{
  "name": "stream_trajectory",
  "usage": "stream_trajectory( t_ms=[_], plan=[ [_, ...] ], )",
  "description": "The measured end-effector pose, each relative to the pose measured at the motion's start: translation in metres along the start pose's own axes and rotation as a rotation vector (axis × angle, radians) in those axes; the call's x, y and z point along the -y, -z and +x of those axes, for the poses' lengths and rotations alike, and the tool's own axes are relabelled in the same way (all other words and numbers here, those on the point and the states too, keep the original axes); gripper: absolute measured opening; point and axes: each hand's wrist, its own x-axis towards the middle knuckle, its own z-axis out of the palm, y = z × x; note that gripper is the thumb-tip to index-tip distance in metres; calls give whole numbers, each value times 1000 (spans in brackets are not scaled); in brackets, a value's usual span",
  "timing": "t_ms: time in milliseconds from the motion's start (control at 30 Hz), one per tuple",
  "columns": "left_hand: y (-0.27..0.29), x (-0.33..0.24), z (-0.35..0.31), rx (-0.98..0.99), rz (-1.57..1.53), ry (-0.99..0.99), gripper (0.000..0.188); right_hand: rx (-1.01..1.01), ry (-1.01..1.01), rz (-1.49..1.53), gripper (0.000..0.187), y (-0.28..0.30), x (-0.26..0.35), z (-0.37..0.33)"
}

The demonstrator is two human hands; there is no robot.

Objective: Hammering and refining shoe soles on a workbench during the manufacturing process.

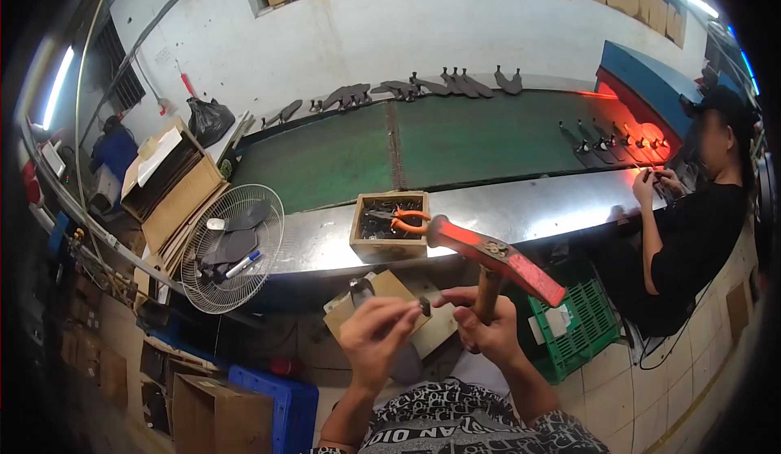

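Observation:
My right hand point(493, 336) is wrapped round the wooden handle of a hammer point(512, 264), whose worn red head points up in front of me. Its index finger reaches out towards my left hand point(376, 333). Between the left thumb and fingertips is a small dark piece point(425, 307), too small to name. Below the hands stands a tan board or block point(435, 333), partly hidden by them, with a dark metal part point(360, 290) by its far left side. Just beyond, a wooden box point(389, 248) holds small dark parts and orange-handled pliers point(408, 220).
A wire basket point(277, 234) with dark flat pieces and a marker pen stands left on the metal ledge point(317, 255). Behind runs a green conveyor belt point(325, 157) carrying dark sole-shaped pieces. A green crate point(579, 332) sits right; a co-worker point(700, 218) sits beyond, near a red-glowing heater.

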Motion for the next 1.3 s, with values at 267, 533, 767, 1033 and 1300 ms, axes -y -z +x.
stream_trajectory(
  t_ms=[267,533,767,1033,1300],
  plan=[
    [-3,11,-18,52,136,-168,17,-33,194,-15,28,-15,-12,-4],
    [69,162,-11,98,571,55,41,31,80,25,32,-22,-94,30],
    [67,194,-2,-74,442,232,41,39,101,-86,27,-21,-123,39],
    [47,174,-10,175,397,105,21,131,10,-163,23,-17,-132,61],
    [73,169,-32,54,392,118,30,320,30,-451,24,-53,-129,82]
  ],
)
